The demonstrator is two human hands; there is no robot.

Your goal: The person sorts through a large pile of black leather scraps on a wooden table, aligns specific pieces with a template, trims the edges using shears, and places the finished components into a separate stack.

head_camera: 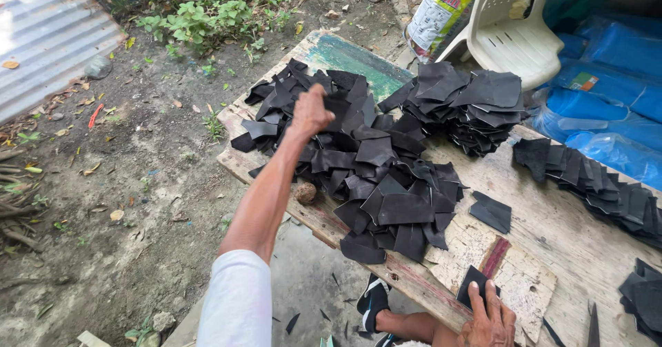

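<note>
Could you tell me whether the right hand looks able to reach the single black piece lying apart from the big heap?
Probably yes. The right hand rests on a black piece at the near table edge, and the lone black piece lies just beyond it, with only bare table between and nothing in the way.

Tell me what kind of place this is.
Probably an outdoor backyard workspace. A rough wooden table heaped with cut black pieces stands on bare dirt with weeds, beside corrugated sheet and a plastic chair. The left hand reaches into the pile; the right hand presses one piece.
</note>
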